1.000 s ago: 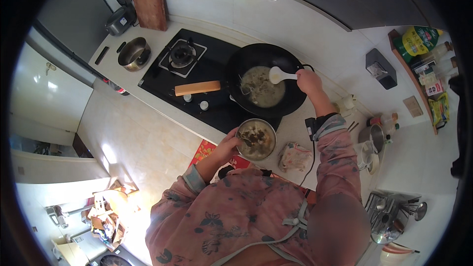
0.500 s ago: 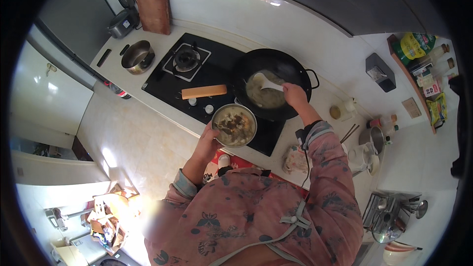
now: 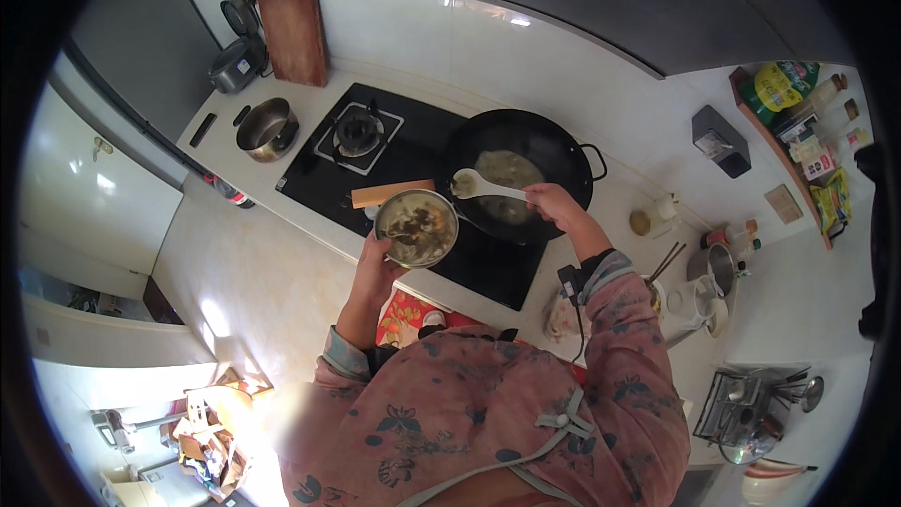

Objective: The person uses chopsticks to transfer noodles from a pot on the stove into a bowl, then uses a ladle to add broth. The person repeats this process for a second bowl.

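Note:
My left hand (image 3: 377, 268) grips the rim of a round metal bowl (image 3: 417, 228) filled with soup and bits of dark and orange food. The bowl is held up just over the front edge of the stove. A white ladle (image 3: 497, 190) is in my right hand (image 3: 556, 205), fingers closed round its handle. Its scoop carries some soup and hangs at the left rim of a black wok (image 3: 554, 145), close to the bowl. Pale cloudy soup (image 3: 509, 174) lies in the bottom of the wok.
A wooden-looking bar (image 3: 392, 192) lies on the black gas stove (image 3: 324, 169), partly behind the bowl. On the left counter stands a metal pot (image 3: 267, 130), with a cutting board (image 3: 293, 35) and rice cooker (image 3: 236, 66) behind. Jars and a plastic-wrapped item (image 3: 563, 316) sit on the right.
The ladle has risen out of the soup and moved left to the wok's rim. My left hand has shifted the bowl left and slightly up.

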A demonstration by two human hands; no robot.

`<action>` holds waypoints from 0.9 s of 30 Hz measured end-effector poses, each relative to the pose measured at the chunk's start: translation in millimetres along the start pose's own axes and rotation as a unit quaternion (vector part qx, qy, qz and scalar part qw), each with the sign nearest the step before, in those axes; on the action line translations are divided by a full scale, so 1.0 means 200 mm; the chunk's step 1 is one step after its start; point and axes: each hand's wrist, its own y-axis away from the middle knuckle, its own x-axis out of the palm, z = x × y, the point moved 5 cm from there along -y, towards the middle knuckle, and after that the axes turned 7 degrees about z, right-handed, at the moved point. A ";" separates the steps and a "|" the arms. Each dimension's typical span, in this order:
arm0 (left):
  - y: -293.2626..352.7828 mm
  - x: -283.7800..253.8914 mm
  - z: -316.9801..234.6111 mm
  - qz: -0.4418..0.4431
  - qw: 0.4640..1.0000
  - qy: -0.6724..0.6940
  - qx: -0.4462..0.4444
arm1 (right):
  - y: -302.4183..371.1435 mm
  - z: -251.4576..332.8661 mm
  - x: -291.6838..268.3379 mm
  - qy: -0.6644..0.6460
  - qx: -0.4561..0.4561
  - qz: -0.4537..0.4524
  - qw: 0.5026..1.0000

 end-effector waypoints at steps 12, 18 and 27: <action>-0.20 0.14 -0.02 0.033 0.999 -0.009 -0.009 | 0.29 0.40 -0.32 0.004 -0.100 -0.027 0.995; -0.39 0.28 0.04 0.082 0.995 0.005 -0.049 | 0.52 0.63 -0.35 0.121 -0.119 -0.035 0.985; -0.54 0.40 0.14 0.103 0.992 0.007 -0.073 | 0.84 0.84 -0.01 0.559 -0.391 -0.250 0.687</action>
